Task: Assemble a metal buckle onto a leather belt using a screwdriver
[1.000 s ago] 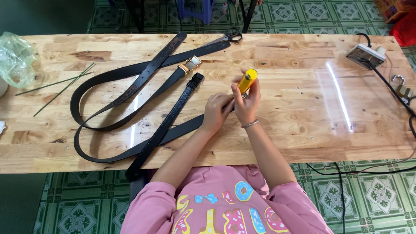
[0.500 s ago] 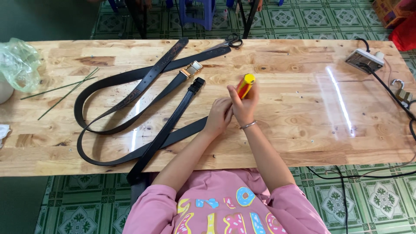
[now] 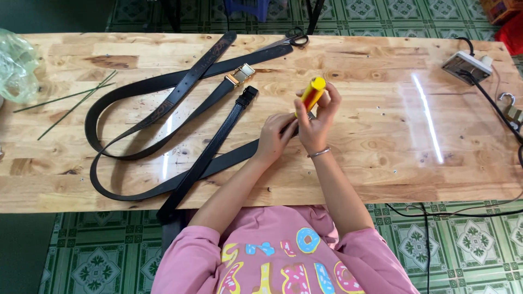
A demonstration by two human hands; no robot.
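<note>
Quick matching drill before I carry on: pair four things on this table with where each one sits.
Things:
1. yellow tool
2. scissors
3. power strip
4. plastic bag

Places:
A. far right of the table, cable plugged in
B. left edge of the table
C. held in the right hand, above the table
D. far edge of the table, by the belt ends

Pairs: 1-C, 2-D, 3-A, 4-B

A home workshop: wooden worktable (image 3: 381, 163), belts (image 3: 163, 109), scissors (image 3: 294, 39), tiled floor (image 3: 463, 245).
</note>
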